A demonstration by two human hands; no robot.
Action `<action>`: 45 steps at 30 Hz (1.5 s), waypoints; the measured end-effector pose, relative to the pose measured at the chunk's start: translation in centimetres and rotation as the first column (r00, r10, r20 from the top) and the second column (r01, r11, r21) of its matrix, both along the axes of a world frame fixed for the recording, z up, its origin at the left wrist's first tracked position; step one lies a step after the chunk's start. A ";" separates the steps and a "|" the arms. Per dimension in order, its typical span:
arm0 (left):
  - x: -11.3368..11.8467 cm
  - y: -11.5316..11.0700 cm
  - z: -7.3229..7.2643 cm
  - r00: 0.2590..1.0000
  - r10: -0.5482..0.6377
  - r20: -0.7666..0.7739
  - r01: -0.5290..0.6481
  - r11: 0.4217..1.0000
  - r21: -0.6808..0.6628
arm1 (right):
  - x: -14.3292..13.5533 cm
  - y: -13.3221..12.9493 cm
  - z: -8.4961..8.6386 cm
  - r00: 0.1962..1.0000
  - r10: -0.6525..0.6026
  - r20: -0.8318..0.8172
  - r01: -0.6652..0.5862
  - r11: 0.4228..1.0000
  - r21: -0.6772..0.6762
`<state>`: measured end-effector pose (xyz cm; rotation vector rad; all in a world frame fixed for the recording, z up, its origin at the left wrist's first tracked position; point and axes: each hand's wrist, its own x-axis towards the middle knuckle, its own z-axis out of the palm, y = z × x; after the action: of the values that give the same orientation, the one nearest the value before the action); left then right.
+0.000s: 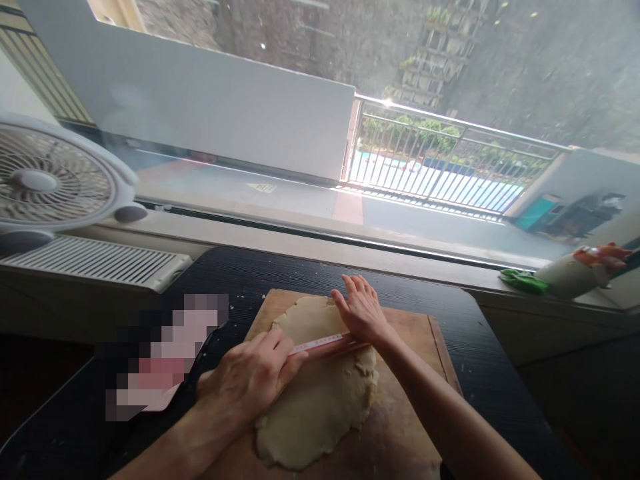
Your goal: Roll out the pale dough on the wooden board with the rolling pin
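A flattened sheet of pale dough with ragged edges lies on a wooden board. Across it, tilted slightly up to the right, runs a slim rolling pin that bears a white strip with red print. My left hand is closed over the pin's left end, and that end is hidden under the fingers. At the other end, the palm of my right hand rests on the pin, its fingers stretched out and apart beyond it. Part of the dough is covered by my left hand.
The board is on a black table below a window. Left of the board lies a blurred-out pink object. A white fan stands at far left above a slatted white unit. On the right sill are a pale container and a green cloth-like item.
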<state>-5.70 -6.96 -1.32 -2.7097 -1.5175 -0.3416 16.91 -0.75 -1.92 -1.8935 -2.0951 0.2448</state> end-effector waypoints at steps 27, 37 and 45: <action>-0.5 -1.9 -1.1 0.996 -0.076 0.041 0.075 0.997 0.025 | 0.1 -2.9 0.3 0.996 0.054 0.065 -0.056 0.998 0.028; -0.5 -0.9 -0.9 0.997 -0.066 0.050 0.065 0.998 0.007 | -0.1 -1.2 0.2 0.999 0.015 0.051 -0.014 1.000 -0.012; -1.0 -0.6 -1.0 0.989 -0.118 0.091 0.117 0.993 0.023 | 0.3 -1.7 0.2 0.997 0.057 0.043 -0.058 0.998 0.019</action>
<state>-6.67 -7.55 -2.33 -2.8131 -1.3699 -0.4871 17.18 -2.48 -1.73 -1.8449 -2.1736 0.1962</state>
